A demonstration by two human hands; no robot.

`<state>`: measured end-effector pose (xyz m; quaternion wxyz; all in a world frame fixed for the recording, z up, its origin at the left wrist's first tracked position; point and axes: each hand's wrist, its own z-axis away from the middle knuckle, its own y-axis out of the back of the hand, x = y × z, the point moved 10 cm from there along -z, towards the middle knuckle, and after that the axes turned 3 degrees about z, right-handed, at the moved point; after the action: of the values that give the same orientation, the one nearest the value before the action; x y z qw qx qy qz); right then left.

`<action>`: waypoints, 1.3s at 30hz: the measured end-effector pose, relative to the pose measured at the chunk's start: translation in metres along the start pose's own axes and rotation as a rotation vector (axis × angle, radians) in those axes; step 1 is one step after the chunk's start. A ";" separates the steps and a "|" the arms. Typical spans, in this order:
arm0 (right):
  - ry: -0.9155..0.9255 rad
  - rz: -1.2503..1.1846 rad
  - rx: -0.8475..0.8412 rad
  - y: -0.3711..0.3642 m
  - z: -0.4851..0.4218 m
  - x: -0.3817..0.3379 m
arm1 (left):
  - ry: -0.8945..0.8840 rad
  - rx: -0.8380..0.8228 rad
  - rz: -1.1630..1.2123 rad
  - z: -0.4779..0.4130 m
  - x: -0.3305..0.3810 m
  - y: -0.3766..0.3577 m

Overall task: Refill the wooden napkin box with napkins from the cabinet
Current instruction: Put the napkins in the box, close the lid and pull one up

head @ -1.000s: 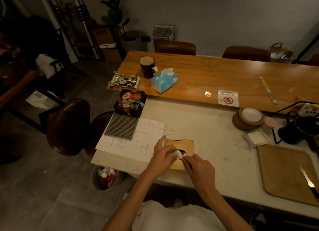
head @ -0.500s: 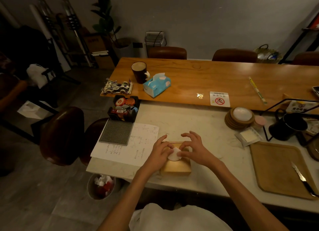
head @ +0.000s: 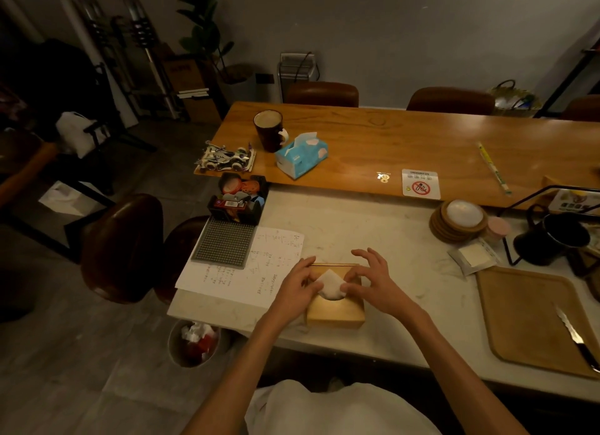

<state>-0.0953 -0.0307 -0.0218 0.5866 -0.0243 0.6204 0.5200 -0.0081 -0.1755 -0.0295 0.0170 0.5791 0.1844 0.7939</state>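
Both grips pinch one white napkin (head: 329, 286): the left hand (head: 297, 288) holds its left edge, the right hand (head: 373, 280) its right edge with the other fingers spread. The pale bench (head: 373, 239) carries the wooden napkin box (head: 336, 311) near its front edge, and the napkin pokes up from the box's top opening.

Napkin box (head: 336, 311) on counter (head: 373, 236), paper (head: 259, 265) left, tray (head: 532, 317) right
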 end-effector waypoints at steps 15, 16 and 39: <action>0.009 -0.043 0.071 -0.013 0.007 0.015 | -0.002 -0.025 -0.058 0.000 -0.002 -0.008; 0.017 -0.039 0.071 -0.013 0.007 0.014 | -0.001 -0.023 -0.063 -0.001 -0.004 -0.008; 0.022 -0.087 0.124 -0.004 0.006 0.019 | -0.027 -0.067 -0.057 -0.006 -0.007 -0.006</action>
<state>-0.0941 -0.0174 -0.0377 0.6022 -0.0205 0.6560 0.4545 -0.0125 -0.1735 -0.0390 0.0617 0.5833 0.1738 0.7910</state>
